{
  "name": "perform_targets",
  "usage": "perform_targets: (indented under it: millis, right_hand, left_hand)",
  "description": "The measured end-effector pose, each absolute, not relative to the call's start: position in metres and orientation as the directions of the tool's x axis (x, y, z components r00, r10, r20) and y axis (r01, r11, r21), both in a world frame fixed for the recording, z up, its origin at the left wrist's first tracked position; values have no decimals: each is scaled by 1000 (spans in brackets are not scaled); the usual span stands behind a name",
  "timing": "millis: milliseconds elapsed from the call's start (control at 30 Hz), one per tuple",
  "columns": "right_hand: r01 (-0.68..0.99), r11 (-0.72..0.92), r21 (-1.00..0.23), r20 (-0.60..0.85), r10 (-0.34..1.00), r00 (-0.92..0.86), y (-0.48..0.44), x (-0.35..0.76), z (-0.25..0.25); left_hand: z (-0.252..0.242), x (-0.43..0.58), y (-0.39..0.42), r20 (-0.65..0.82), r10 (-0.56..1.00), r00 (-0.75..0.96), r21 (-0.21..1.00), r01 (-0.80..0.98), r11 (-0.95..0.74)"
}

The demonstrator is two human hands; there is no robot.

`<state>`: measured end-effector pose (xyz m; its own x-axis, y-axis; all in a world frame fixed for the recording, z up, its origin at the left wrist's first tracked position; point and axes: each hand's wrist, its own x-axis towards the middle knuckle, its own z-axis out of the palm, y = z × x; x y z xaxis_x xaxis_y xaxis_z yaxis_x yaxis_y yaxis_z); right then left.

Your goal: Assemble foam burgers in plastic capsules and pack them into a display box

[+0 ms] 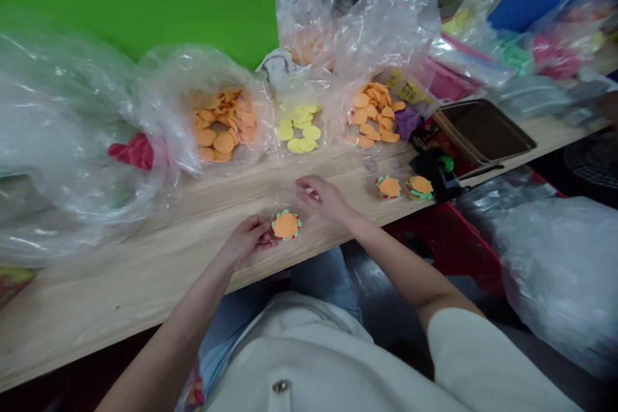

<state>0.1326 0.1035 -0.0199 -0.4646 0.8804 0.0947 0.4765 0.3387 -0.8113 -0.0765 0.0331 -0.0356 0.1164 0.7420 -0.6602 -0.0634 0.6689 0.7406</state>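
Note:
A small burger-shaped stack of foam pieces, with an orange round on top and green and red frilled edges, lies on the wooden table in front of me. Thin clear plastic, seemingly a small bag, shows faintly around it. My left hand is at its left side, fingers closed at the plastic's lower edge. Just above and to the right is my right hand, thumb and fingers pinched together at the faint upper part of the clear plastic. Two similar foam burgers sit farther right.
Large clear bags hold orange foam rounds, yellow foam rounds, more orange rounds and red pieces. A dark tray and a black tape dispenser stand right. A green panel rises behind.

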Motion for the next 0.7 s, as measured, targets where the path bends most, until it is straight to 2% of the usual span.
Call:
perform_targets:
  millis: [33, 100, 133, 200, 267, 367, 467, 533, 600, 700]
  right_hand:
    - [479, 489, -729, 177, 811, -558, 87, 136, -19]
    - [453, 690, -565, 219, 654, -724, 51, 142, -23]
    - [443, 745, -499, 214, 601, -770, 35, 143, -28]
    - [470, 774, -424, 212, 590, -779, 10, 144, -37]
    - [528, 734, -427, 233, 653, -720, -1, 139, -42]
    - [637, 574, -514, 246, 810, -532, 13, 125, -32]
    - [791, 294, -537, 96, 953, -288, 50, 105, -14]
    - [842, 211, -496, -109, 947, -301, 71, 92, -9]
    - [853, 239, -465, -233, 896, -378, 81, 82, -11]
    - [840, 290, -458, -230, 874, -427, 73, 77, -21]
  left_hand:
    - [-36, -77, 33, -655, 747, 117, 743, -81, 664]
    - [-37, -78, 32, -646, 753, 125, 744, -121, 658]
    - [-37, -78, 31, -641, 756, 129, 743, -144, 654]
    - [-36, -80, 28, -626, 768, 134, 744, -194, 640]
    - [-36, -79, 23, -595, 794, 125, 758, -241, 606]
    - [-37, -75, 16, -542, 836, 82, 792, -283, 541]
    - [-37, -70, 12, -504, 861, 59, 827, -255, 502]
    - [-36, -69, 9, -488, 872, 46, 854, -183, 488]
    - [-34, -70, 5, -496, 868, 27, 862, -102, 496]
    - [-32, -73, -4, -541, 840, 33, 840, -21, 542]
